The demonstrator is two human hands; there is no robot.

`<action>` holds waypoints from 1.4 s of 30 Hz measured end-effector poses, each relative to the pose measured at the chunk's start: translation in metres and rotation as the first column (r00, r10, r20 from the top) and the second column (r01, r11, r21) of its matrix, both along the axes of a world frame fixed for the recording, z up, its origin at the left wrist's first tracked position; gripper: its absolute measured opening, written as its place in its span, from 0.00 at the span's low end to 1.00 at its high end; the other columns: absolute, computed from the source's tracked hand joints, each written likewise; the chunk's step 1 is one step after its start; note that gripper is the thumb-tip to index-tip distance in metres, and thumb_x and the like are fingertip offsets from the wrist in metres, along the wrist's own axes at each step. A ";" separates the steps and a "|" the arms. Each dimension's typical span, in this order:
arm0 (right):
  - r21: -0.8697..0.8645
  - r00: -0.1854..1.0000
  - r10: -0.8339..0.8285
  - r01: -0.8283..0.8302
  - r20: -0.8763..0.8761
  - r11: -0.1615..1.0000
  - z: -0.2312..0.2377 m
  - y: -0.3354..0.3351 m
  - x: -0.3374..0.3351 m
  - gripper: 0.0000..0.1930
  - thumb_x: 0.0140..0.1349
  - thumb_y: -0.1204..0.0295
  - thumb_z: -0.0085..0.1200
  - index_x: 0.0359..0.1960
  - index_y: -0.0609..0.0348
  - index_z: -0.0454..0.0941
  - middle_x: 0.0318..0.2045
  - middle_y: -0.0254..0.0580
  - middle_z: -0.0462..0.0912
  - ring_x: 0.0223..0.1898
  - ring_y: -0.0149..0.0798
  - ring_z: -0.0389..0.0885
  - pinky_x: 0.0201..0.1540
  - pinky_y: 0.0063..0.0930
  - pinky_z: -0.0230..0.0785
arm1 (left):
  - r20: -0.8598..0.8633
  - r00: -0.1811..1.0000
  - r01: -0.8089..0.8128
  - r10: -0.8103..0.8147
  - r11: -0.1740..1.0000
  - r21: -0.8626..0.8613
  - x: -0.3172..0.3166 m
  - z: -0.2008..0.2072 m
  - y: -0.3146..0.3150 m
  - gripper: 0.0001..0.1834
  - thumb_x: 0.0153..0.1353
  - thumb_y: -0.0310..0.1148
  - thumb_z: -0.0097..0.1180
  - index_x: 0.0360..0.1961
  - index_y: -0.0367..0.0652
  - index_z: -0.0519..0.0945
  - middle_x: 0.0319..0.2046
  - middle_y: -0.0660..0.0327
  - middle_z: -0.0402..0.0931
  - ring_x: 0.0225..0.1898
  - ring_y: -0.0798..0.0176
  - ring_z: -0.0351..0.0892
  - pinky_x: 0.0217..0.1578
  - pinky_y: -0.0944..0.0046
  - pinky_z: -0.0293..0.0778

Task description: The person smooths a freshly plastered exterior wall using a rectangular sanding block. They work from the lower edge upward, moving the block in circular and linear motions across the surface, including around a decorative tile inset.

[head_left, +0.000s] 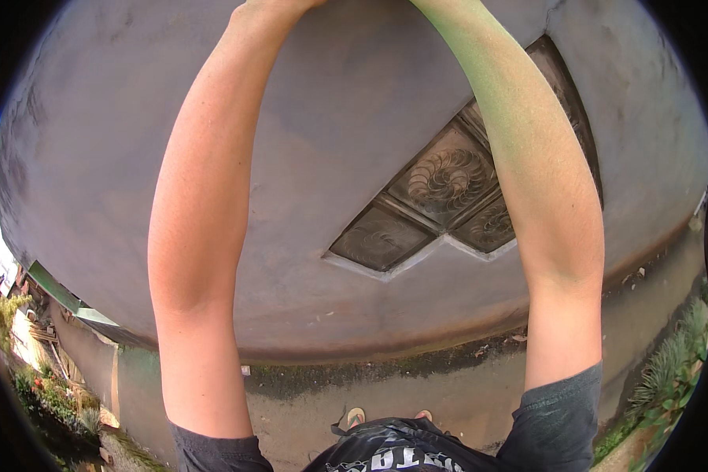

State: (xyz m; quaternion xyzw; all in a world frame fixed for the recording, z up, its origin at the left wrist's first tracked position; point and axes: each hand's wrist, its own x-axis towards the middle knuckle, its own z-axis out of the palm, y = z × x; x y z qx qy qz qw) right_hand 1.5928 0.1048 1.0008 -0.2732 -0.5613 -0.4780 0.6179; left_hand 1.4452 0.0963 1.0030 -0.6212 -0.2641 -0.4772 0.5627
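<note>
1. One grey wall [346, 94], plastered: is filling most of the view, darkening to brown along its foot.
2. One damp path [307, 405]: is running along the wall's base, with a mossy strip [401, 370] edging the join.
3. Two bare arms: left arm [200, 181] and right arm [539, 149] are standing well apart at the elbows, slanting toward each other as they near the top edge, and framing bare wall between them.
4. One relief panel [448, 177], dark, of framed tiles with spiral patterns: is lying on the wall right of centre, its long axis slanting from lower left to upper right, its lower edge stepping in a zigzag. The right arm is crossing in front of it and hiding part; the left arm is standing clear, farther off. From where the arms leave the view, the panel is lying below and to the right.
5. One dark shirt [393, 436], pale print on the chest: is showing at the lower edge.
6. Two sandals [356, 416]: are peeping out beyond the shirt.
7. Fingers, both hands: are lying beyond the top edge; whether they are spread, curled, gripping or touching the wall cannot be told.
</note>
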 end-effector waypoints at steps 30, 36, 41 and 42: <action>-0.054 0.998 0.027 -0.030 -0.052 0.998 -0.075 -0.005 0.059 0.32 0.74 0.56 0.42 0.75 0.57 0.65 0.77 0.59 0.61 0.79 0.58 0.57 0.80 0.59 0.44 | 0.021 1.000 0.010 -0.009 0.999 -0.044 0.065 -0.068 -0.002 0.33 0.73 0.37 0.44 0.79 0.44 0.61 0.78 0.50 0.59 0.81 0.47 0.51 0.79 0.42 0.47; -0.208 0.988 0.155 -0.155 -0.013 0.966 -0.235 -0.036 0.053 0.30 0.73 0.53 0.48 0.75 0.42 0.69 0.79 0.48 0.61 0.79 0.50 0.59 0.80 0.62 0.39 | 0.067 0.988 0.149 -0.143 0.983 -0.106 0.065 -0.232 -0.029 0.32 0.73 0.35 0.49 0.78 0.50 0.67 0.78 0.54 0.62 0.79 0.45 0.58 0.77 0.37 0.47; -0.261 0.999 -0.018 0.030 0.047 0.965 -0.214 -0.029 0.073 0.30 0.75 0.50 0.46 0.76 0.43 0.68 0.79 0.46 0.61 0.79 0.48 0.60 0.80 0.65 0.35 | 0.070 0.993 0.108 -0.093 0.962 -0.251 0.068 -0.213 -0.019 0.34 0.71 0.34 0.51 0.78 0.51 0.66 0.77 0.55 0.63 0.79 0.45 0.57 0.77 0.36 0.48; -0.223 1.000 0.001 0.006 0.031 0.975 -0.196 -0.023 0.078 0.30 0.75 0.50 0.46 0.76 0.42 0.67 0.79 0.46 0.60 0.79 0.48 0.59 0.80 0.68 0.34 | 0.047 0.991 0.129 -0.122 0.967 -0.218 0.070 -0.195 -0.015 0.34 0.70 0.34 0.52 0.78 0.52 0.66 0.77 0.55 0.63 0.79 0.46 0.57 0.76 0.36 0.49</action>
